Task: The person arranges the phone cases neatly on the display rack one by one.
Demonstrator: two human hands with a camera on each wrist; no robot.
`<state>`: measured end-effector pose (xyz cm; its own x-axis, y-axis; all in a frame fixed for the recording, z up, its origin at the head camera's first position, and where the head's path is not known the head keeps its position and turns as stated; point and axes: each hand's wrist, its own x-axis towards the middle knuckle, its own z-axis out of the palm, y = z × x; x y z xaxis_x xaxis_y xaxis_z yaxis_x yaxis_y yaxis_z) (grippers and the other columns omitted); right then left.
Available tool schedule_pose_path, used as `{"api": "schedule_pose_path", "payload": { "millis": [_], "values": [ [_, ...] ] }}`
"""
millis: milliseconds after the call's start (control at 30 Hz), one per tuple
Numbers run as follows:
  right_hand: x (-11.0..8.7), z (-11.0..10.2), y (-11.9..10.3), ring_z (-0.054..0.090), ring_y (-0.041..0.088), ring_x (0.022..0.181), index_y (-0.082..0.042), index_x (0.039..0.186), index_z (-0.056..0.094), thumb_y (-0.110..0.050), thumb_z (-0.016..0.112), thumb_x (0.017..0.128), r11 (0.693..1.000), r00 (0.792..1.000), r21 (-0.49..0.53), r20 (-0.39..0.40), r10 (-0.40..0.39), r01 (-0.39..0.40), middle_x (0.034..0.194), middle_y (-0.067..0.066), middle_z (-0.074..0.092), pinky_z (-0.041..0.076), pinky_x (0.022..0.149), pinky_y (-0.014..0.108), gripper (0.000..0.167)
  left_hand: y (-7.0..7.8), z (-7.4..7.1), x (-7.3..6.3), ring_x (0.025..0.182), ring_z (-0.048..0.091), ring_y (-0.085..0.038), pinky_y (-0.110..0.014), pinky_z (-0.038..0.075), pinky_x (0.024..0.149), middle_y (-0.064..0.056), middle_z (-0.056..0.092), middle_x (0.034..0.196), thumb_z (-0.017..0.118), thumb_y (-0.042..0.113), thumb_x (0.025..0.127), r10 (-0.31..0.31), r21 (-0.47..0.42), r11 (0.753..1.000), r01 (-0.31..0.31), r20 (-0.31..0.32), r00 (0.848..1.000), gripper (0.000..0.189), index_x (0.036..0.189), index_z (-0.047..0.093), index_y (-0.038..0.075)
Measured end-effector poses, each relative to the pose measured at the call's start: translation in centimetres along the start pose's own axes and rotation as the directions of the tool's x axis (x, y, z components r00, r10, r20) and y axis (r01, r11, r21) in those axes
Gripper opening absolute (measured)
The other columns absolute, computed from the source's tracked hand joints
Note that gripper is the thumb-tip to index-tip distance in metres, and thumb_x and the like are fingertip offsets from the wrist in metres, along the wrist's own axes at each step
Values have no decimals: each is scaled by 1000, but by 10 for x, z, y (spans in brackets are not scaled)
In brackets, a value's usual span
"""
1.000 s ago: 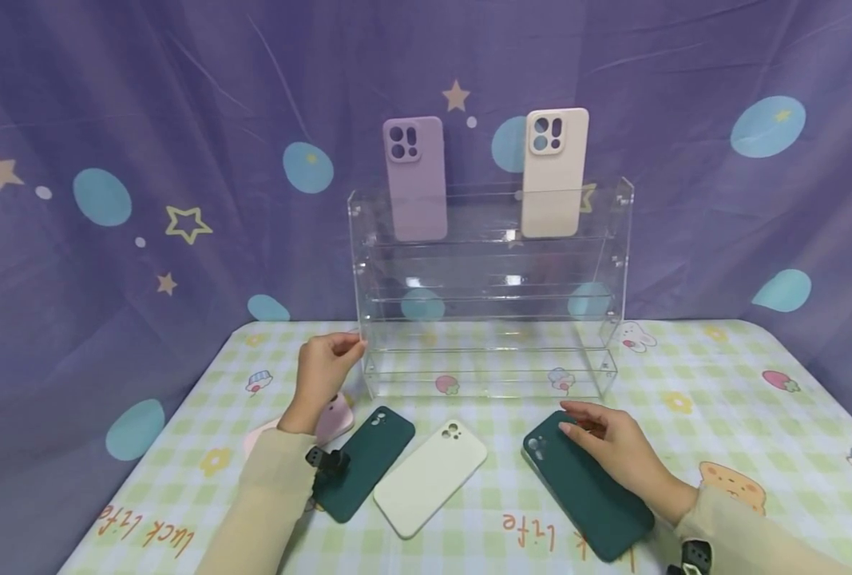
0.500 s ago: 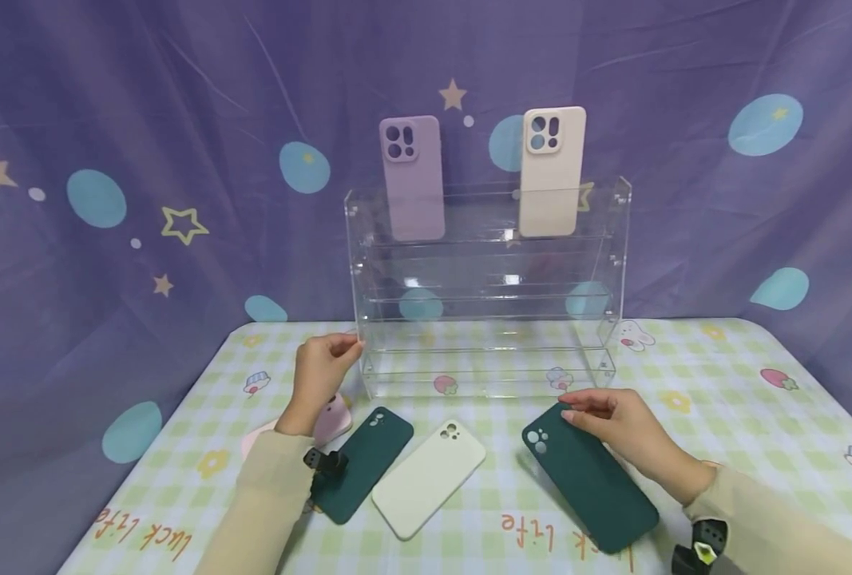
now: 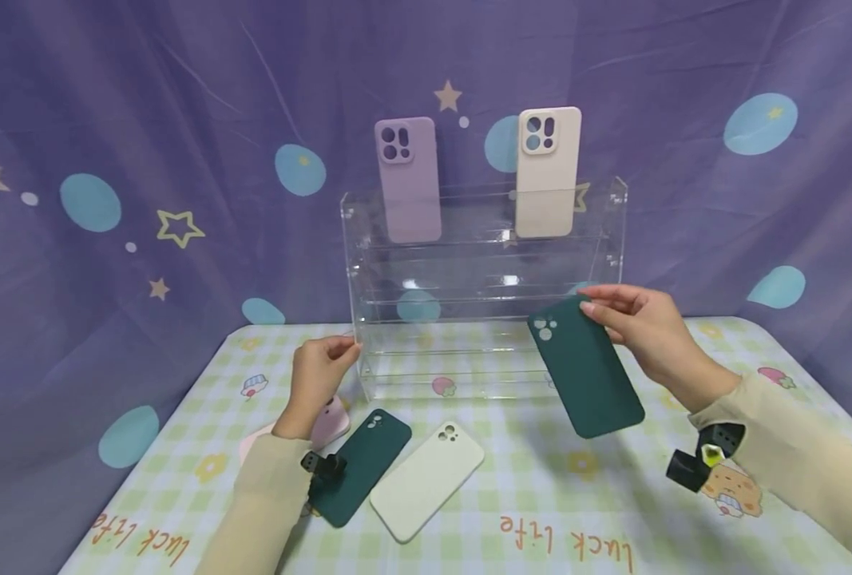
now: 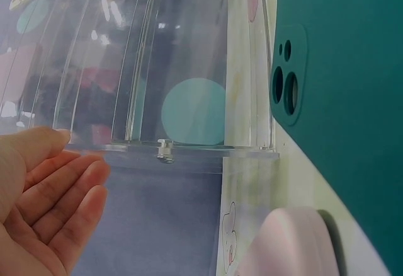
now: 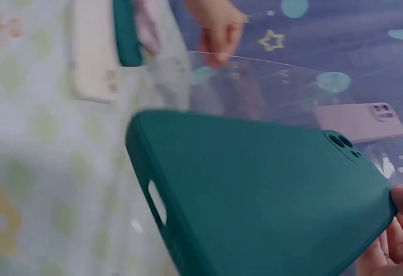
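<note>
My right hand point(image 3: 655, 335) pinches a dark green phone case point(image 3: 587, 371) by its top edge. The case hangs tilted above the table, in front of the clear acrylic display rack point(image 3: 486, 271), its camera cutouts at upper left. At the rack's left side panel, my left hand point(image 3: 318, 379) pinches the edge between thumb and fingers; the left wrist view shows the thumb point(image 4: 44, 143) on that edge. On the rack's top tier stand a purple phone case point(image 3: 413, 196) and a white phone case point(image 3: 546, 188), apart from each other.
Before the rack lie a second green case point(image 3: 368, 463) and a cream case point(image 3: 426, 483). A pink case point(image 3: 332, 423) is partly hidden behind the left forearm. Checked cloth point(image 3: 526, 471) covers the table, and a purple curtain point(image 3: 217, 144) hangs behind.
My right hand has lifted the green phone case from the table, raising it toward the rack. The left hand has kept its place at the rack's side.
</note>
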<state>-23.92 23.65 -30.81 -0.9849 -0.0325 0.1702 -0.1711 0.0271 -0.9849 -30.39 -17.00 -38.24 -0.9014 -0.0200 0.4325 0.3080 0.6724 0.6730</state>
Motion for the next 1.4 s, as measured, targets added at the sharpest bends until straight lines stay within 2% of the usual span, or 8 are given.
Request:
{"api": "schedule_pose_path", "payload": {
  "millis": [133, 367, 500, 700, 1000, 1133, 1267, 1400],
  "values": [
    [17, 4, -21, 66, 6, 73, -15, 98, 69, -9, 68, 86, 992, 997, 113, -59, -41, 48, 80, -6, 68, 55, 66, 22, 14, -1, 0, 1, 77, 70, -25, -39, 55, 69, -14, 72, 87, 71, 15, 85, 0, 5, 1000, 0, -4, 1000, 18, 95, 74, 0],
    [46, 12, -55, 63, 7, 71, -11, 95, 68, -4, 66, 86, 971, 978, 204, -189, -90, 128, 76, -3, 65, 53, 60, 23, 11, 0, -1, -1, 77, 69, -26, -40, 55, 70, -15, 72, 87, 71, 14, 84, 1, -2, 1000, -1, -2, 1000, 18, 95, 73, -1],
    [63, 14, -75, 62, 8, 67, -7, 94, 66, 0, 65, 86, 944, 959, 271, -258, -116, 187, 74, -1, 64, 52, 55, 22, 11, 2, -1, -1, 77, 69, -26, -41, 55, 70, -16, 72, 87, 71, 13, 84, 7, -2, 1000, -7, -2, 1000, 17, 95, 73, -1],
    [85, 15, -94, 58, 12, 69, -4, 93, 64, 5, 63, 85, 878, 925, 394, -359, -124, 271, 75, 4, 60, 49, 53, 23, 11, 3, -2, 0, 76, 70, -26, -41, 55, 69, -16, 72, 86, 71, 12, 84, 22, -9, 1000, -22, -2, 1000, 17, 95, 73, -1],
    [111, 17, -95, 57, 14, 70, -4, 91, 63, 7, 61, 86, 802, 863, 456, -485, -139, 385, 81, 6, 60, 46, 53, 22, 12, 2, -2, 0, 77, 70, -26, -40, 55, 69, -16, 72, 86, 71, 12, 84, 19, 5, 1000, -19, -3, 1000, 17, 94, 73, -1],
    [119, 17, -94, 58, 14, 70, -4, 93, 61, 8, 60, 86, 767, 835, 453, -518, -187, 454, 82, 8, 61, 46, 54, 22, 14, 3, -2, -1, 77, 70, -27, -41, 55, 69, -16, 72, 87, 71, 12, 84, 18, -1, 1000, -18, -5, 1000, 17, 95, 73, -1],
    [124, 16, -91, 58, 16, 72, -3, 94, 60, 10, 59, 86, 725, 815, 465, -531, -230, 507, 83, 9, 62, 47, 57, 23, 15, 3, -2, -1, 78, 70, -27, -41, 55, 70, -17, 72, 88, 71, 13, 85, 13, -2, 1000, -13, -1, 1000, 18, 95, 73, -2],
    [126, 15, -84, 58, 16, 73, -3, 95, 61, 10, 59, 86, 727, 805, 446, -538, -248, 522, 84, 9, 62, 48, 59, 24, 16, 3, -2, -1, 78, 70, -27, -41, 55, 70, -16, 72, 88, 70, 13, 85, 14, -4, 1000, -14, -2, 1000, 18, 95, 73, -2]
  ]
}}
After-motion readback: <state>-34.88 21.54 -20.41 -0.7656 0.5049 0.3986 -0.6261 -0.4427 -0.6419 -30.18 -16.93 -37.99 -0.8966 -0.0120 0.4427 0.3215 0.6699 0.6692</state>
